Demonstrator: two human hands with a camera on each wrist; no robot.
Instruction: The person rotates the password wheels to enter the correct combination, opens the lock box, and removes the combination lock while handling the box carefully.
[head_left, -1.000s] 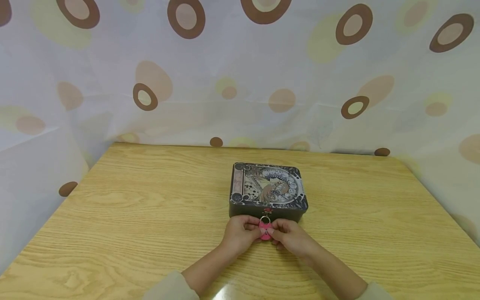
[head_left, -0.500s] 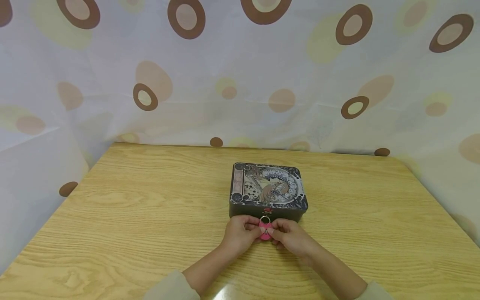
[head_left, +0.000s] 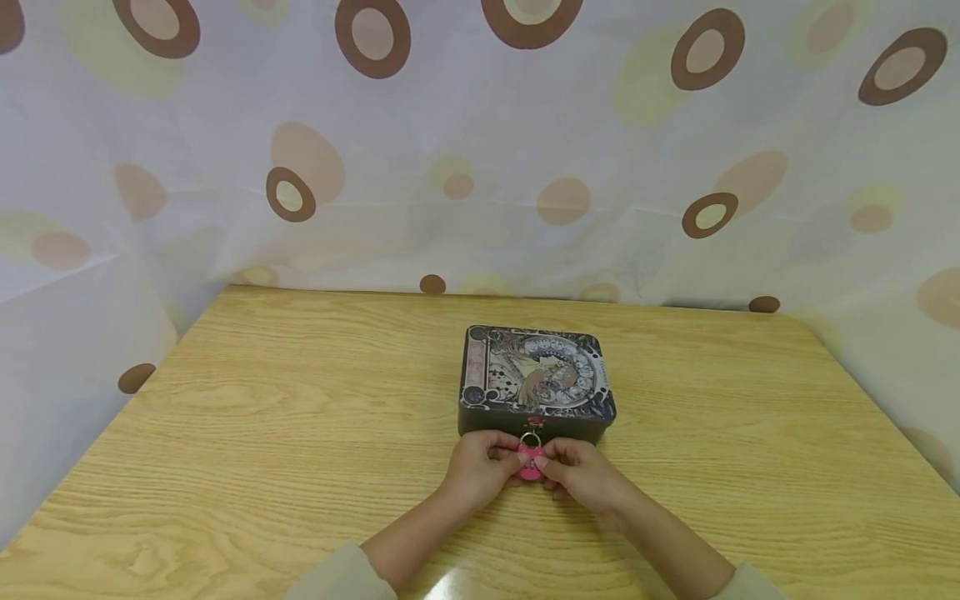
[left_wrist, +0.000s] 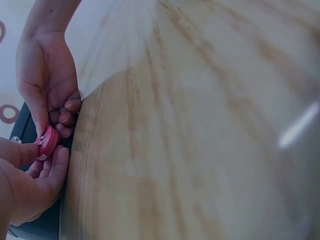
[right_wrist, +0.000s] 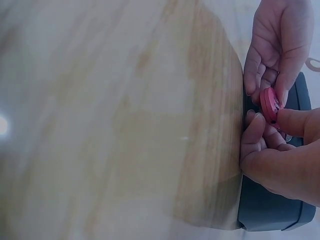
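Clock centred on the padlock, 12 at the table's far edge. Left hand [head_left: 483, 468] at 9, grasping the pink padlock [right_wrist: 269, 105] between thumb and fingers. Right hand [head_left: 588, 475] at 3, pinching the same padlock from its side, thumb on the face. Both hands occupied; in the wrist views the other fingers curl in beneath. Small marks on the padlock's face, partly under the thumbs, too small to read.

Padlock hangs right at the box's front, its metal shackle [head_left: 522, 438] pointing to 12, up by the clasp [head_left: 536, 422]. Cannot tell whether it is threaded through or locked. Clasp has a reddish bit, sits at the box's 6 o'clock, roughly mid-front.

Box [head_left: 491, 421] at 12, just beyond the hands, flat on the table. Dark sides, rounded corners. Lid [head_left: 547, 371] down, so contents are hidden. Lid print: big patterned ring towards its 3, pale pinkish strip along its 9, dark ornament round the border.

Forearms run out to light sleeves, left sleeve [head_left: 345, 575] at 8, right sleeve [head_left: 750, 583] at 4. Table [head_left: 300, 417] is wood-grained, bright glare [head_left: 442, 586] near 7. Past the far edge at 12, a pale cloth [head_left: 480, 108] with brown, peach and yellow spots, continuing round both sides.
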